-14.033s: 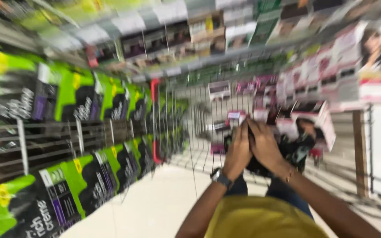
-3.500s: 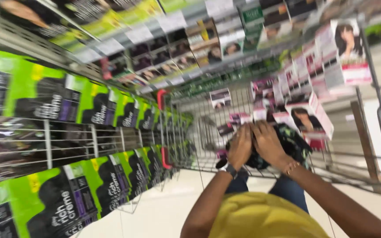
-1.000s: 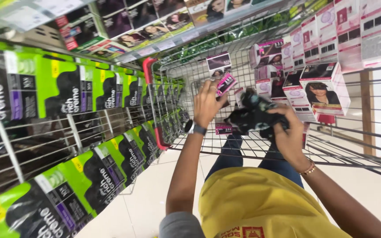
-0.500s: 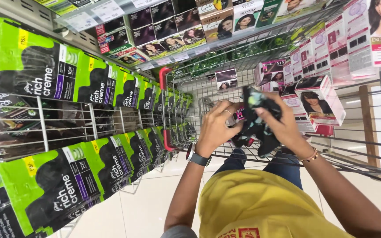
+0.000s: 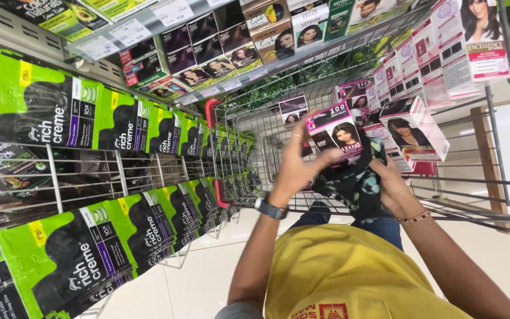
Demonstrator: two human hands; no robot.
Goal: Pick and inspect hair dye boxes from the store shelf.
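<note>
Pink hair-dye box in left hand

Both hands raised, fingers curled

Pink-topped hair-colour box, tilted, held up (front outward), dark patterned cloth bunched just below

Green packs on wire racks wall in the left side, and stacked boxes crowd the right. Between them the wire cart blocks the way ahead beyond the left hand and the pink box it holds. The right hand presses against a dark cloth. Open room lies only low down, above the pale floor beside the left forearm.
</note>
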